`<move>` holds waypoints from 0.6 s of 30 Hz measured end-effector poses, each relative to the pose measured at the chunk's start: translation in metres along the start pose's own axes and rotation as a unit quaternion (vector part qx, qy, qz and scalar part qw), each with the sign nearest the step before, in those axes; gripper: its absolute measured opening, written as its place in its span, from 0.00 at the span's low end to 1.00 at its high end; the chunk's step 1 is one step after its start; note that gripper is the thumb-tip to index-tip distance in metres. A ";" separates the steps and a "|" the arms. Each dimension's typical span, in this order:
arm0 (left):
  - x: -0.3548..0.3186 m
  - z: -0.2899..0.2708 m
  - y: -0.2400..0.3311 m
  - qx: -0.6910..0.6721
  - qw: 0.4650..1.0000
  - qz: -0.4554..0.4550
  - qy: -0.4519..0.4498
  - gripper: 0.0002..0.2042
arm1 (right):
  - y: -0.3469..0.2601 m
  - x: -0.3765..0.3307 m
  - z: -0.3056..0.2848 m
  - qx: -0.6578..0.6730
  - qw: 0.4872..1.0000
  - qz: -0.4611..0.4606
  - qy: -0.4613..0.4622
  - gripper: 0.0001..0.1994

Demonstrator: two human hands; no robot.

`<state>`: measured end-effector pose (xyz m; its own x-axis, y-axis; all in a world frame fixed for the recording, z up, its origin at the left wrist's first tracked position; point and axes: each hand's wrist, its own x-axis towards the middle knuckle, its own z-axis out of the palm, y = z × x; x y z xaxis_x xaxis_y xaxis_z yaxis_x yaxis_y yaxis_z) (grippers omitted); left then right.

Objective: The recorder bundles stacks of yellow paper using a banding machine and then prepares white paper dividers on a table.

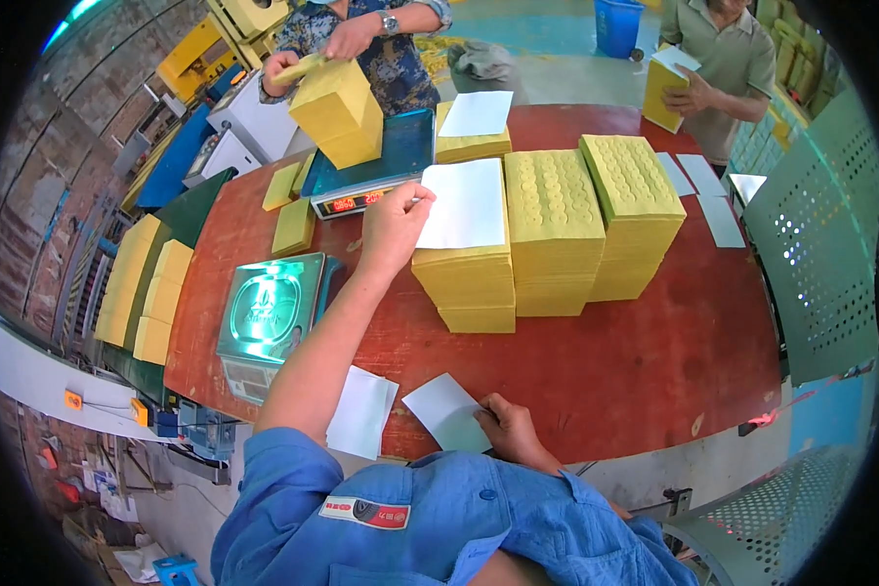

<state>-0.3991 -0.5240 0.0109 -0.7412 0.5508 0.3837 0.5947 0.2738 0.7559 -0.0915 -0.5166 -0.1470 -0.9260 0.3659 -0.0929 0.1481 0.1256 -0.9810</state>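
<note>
blue shirt (439,498), yellow stacks (555,230), red table (674,361), perforated panel (830,264)

There are three yellow stacks (554,234) in the centre row, two scales (272,311) centre-left, two co-workers (406,70) at the top and one blue bin (617,27) upper right.

Paper stacks (557,230), centre: yellow, tops patterned with scalloped rows; upper sheet (469,205), centre: plain white; lower sheet (447,414), bottom centre: pale bluish white; tabletop (674,342): brick red, pale scuffs; scale plate (269,308), left: silvery, green sheen; wearer's shirt (439,513), bottom: blue, red-and-white patch (365,513); co-worker's shirt (400,70), top: blue-and-tan camouflage; perforated panel (825,254), right: grey-green, dotted; bin (617,27), top right: bright blue
</note>
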 end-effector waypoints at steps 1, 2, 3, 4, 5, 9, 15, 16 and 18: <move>0.001 -0.001 0.000 -0.002 1.000 -0.019 -0.009 0.07 | 0.001 0.000 0.000 -0.003 1.000 0.000 0.002 0.06; 0.001 -0.003 -0.001 -0.001 1.000 -0.020 -0.009 0.07 | 0.001 0.000 0.000 -0.005 1.000 0.000 0.002 0.06; 0.002 -0.006 -0.004 0.012 1.000 -0.014 -0.012 0.09 | 0.001 0.000 0.001 -0.005 1.000 0.000 0.001 0.06; 0.003 -0.010 -0.006 0.025 1.000 -0.008 -0.015 0.11 | 0.000 0.000 0.001 -0.007 1.000 -0.003 0.001 0.05; 0.004 -0.014 -0.004 0.026 1.000 -0.009 -0.016 0.11 | 0.001 0.000 0.001 -0.009 1.000 -0.004 0.003 0.04; 0.016 -0.025 0.036 0.148 0.989 0.008 -0.018 0.18 | 0.005 0.000 0.001 -0.010 1.000 -0.006 0.013 0.04; 0.062 0.010 0.042 0.180 0.947 0.264 0.024 0.16 | 0.001 -0.001 0.000 -0.015 1.000 -0.007 0.001 0.06; 0.067 0.017 0.035 0.223 0.942 0.249 -0.046 0.16 | -0.001 -0.001 -0.001 -0.008 1.000 -0.022 0.000 0.06; 0.057 0.041 0.018 0.299 0.922 0.192 -0.151 0.20 | -0.002 -0.002 0.000 0.006 1.000 -0.025 0.004 0.05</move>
<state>-0.4183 -0.4554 0.0248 -0.3726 0.8678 0.3288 0.9280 0.3484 0.1321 -0.0897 -0.5178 -0.1448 -0.9294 0.3665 -0.0427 0.0977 0.1330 -0.9863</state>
